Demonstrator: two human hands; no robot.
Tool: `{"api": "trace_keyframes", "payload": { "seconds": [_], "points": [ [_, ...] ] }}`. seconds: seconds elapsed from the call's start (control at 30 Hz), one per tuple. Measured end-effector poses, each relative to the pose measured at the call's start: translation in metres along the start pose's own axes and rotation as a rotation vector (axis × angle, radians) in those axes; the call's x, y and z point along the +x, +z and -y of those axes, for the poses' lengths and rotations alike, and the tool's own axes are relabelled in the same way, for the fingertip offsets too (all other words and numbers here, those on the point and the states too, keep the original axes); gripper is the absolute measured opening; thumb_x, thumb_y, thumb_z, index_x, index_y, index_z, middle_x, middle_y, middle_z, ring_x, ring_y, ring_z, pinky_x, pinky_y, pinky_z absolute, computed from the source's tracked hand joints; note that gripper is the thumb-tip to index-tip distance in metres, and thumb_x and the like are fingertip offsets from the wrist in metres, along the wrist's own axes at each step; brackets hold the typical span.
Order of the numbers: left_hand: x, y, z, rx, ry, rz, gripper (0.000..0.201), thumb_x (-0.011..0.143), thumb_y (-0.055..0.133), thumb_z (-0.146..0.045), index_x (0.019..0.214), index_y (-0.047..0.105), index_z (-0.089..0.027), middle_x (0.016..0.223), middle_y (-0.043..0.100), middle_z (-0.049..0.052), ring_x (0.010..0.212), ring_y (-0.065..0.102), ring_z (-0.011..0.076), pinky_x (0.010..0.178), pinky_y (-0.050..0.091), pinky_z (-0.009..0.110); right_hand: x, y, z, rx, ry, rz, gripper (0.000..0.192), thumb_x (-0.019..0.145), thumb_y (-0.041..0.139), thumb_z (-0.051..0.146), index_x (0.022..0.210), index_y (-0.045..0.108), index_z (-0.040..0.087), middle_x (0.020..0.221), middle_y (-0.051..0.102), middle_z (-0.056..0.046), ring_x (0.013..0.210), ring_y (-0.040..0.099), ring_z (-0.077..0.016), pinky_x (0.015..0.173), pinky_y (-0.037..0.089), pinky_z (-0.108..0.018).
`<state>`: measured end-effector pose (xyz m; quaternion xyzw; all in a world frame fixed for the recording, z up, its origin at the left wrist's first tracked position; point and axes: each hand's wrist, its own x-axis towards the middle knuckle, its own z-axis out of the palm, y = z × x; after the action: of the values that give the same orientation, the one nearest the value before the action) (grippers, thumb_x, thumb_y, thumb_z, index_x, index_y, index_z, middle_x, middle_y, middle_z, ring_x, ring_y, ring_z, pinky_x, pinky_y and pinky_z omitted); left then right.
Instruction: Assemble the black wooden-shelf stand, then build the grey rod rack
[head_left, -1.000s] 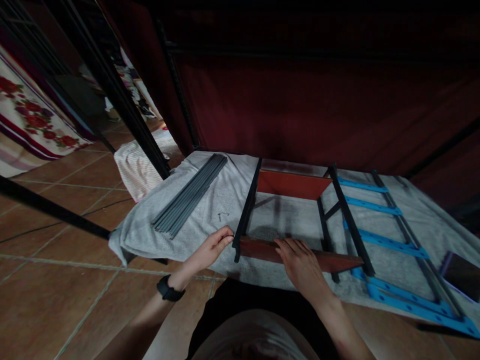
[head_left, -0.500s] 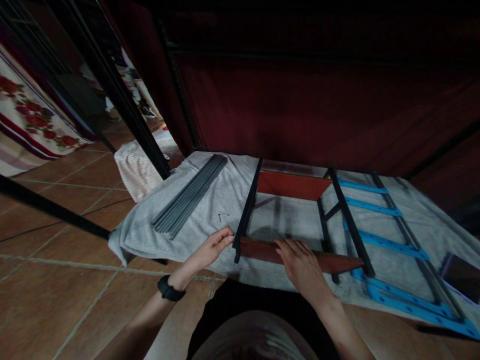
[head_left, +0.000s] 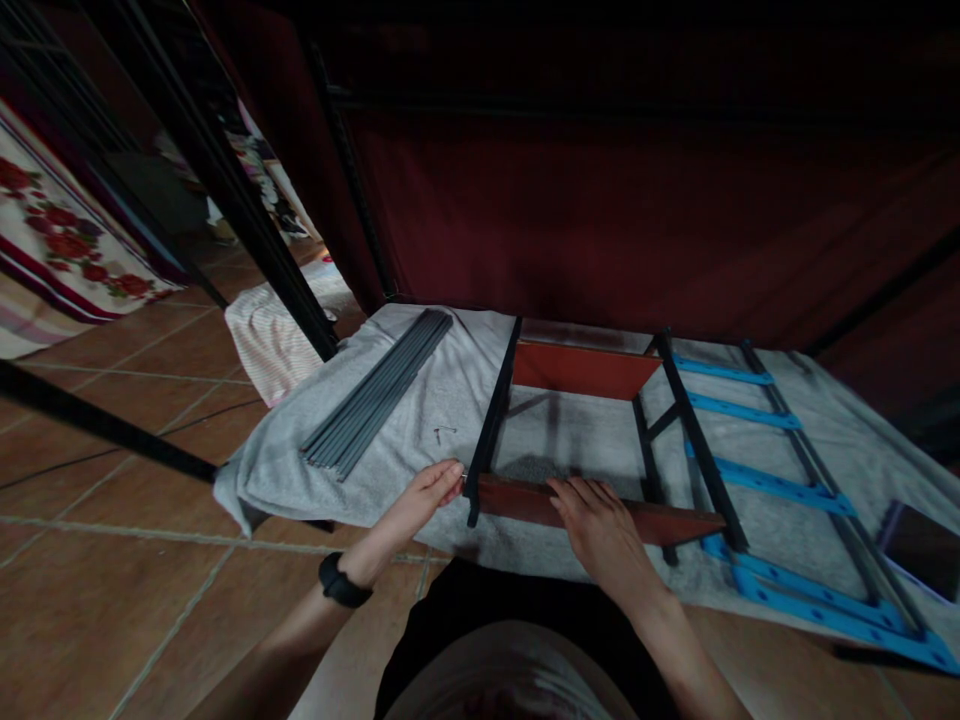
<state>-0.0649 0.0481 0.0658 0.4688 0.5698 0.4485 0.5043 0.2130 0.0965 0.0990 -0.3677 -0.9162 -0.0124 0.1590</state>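
A small black-framed rack with two reddish-brown boards lies on a grey blanket [head_left: 405, 500]. My left hand [head_left: 431, 490], with a dark band on its wrist, is closed in a pinch at the near left corner of the black frame [head_left: 495, 410]. A thin metallic glint shows at those fingertips; it is too small to name. My right hand [head_left: 600, 525] lies over the top edge of the near board [head_left: 517, 497], gripping it. The far board [head_left: 585, 368] stands between the frame's sides. Small metal pieces [head_left: 444, 432] lie left of the frame.
A bundle of grey rods [head_left: 379, 395] lies to the left. On the right are blue slatted pieces [head_left: 784, 488] with dark bars, and a dark tablet-like object [head_left: 922, 550]. Black posts [head_left: 217, 170] rise at left, before a dark red curtain [head_left: 600, 220].
My left fingers have shifted slightly and curled tighter at the frame corner, and a metallic glint now shows there. My right hand stays on the near board.
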Motion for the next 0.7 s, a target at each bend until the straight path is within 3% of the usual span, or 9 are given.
{"api": "trace_keyframes", "payload": {
  "seconds": [0.2,0.43,0.7],
  "points": [
    [-0.008,-0.005,-0.011,0.088,0.011,0.044,0.040,0.088,0.056,-0.059,0.078,0.049,-0.021,0.069,0.039,-0.005,0.065,0.035,0.0120,0.061,0.031,0.024,-0.001,0.002,0.001,-0.006,0.009,0.011,0.029,0.102,0.040,0.020,0.124,0.058,0.019,0.108,0.070,-0.008,0.097,0.065,-0.0219,0.091,0.046,-0.039],
    [-0.004,0.002,-0.010,-0.066,-0.115,0.036,0.044,0.085,0.057,-0.062,0.077,0.043,-0.021,0.069,0.039,-0.006,0.062,0.034,0.0106,0.058,0.029,0.024,-0.001,0.003,0.001,-0.017,0.004,0.005,0.029,0.102,0.039,0.020,0.124,0.058,0.020,0.110,0.070,-0.009,0.097,0.065,-0.0215,0.090,0.046,-0.039],
    [0.000,-0.005,-0.001,0.274,0.233,0.018,0.030,0.096,0.046,-0.046,0.082,0.052,-0.020,0.076,0.044,-0.002,0.074,0.044,0.0147,0.070,0.036,0.027,-0.001,0.001,0.001,-0.001,0.008,0.001,0.028,0.101,0.041,0.021,0.123,0.058,0.021,0.106,0.070,-0.007,0.096,0.065,-0.0209,0.089,0.046,-0.038]
  ]
}}
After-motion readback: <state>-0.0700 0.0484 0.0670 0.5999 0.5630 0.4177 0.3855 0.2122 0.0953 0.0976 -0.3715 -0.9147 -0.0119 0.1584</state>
